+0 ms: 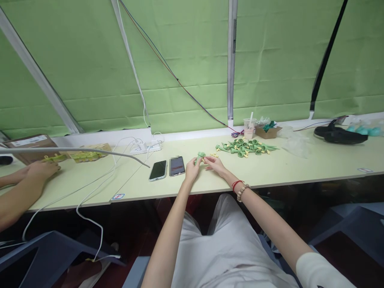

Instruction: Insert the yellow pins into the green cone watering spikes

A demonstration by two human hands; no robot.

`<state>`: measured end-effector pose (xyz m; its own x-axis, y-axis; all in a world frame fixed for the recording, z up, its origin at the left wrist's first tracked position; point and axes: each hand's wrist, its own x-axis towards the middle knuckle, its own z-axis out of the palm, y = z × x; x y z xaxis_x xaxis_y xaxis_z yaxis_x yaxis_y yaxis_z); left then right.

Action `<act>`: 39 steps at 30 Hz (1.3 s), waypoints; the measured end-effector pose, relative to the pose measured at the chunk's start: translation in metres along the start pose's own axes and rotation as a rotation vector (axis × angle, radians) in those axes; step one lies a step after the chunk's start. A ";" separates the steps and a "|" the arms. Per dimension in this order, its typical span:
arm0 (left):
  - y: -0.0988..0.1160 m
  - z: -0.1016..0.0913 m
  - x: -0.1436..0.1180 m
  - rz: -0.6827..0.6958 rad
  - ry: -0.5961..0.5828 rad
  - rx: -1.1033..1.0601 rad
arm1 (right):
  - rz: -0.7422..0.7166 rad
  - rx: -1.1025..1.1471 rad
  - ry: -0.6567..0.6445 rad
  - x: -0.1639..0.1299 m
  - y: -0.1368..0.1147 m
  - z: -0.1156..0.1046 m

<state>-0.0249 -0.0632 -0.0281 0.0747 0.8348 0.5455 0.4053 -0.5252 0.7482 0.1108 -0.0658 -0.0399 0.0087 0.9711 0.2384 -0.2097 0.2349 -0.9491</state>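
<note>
The left hand (192, 168) pinches a small green part (201, 155); the right hand (213, 164) closes on it from beside. She should keep it steady between both fingertips.

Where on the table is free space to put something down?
Bare table lies right of the green parts, up to the headset. Another patch lies between the cables and the phones. It is crowded around the left hand and right hand.

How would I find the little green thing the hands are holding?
Look along the long pale table to the two phones. Just right of them, the left hand and right hand pinch one green piece. It sits apart from the pile.
</note>
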 end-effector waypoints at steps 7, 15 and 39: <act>0.002 0.000 0.000 -0.026 0.001 -0.013 | -0.001 -0.017 -0.007 0.000 -0.001 0.000; -0.001 0.000 0.001 -0.013 -0.010 -0.014 | -0.021 -0.056 -0.003 -0.001 -0.001 0.001; 0.001 -0.001 -0.001 -0.159 0.047 -0.138 | -0.193 -0.387 0.406 0.007 0.000 -0.014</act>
<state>-0.0253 -0.0645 -0.0269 -0.0238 0.9023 0.4305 0.2795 -0.4074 0.8694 0.1248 -0.0586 -0.0411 0.4009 0.8295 0.3889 0.2039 0.3331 -0.9206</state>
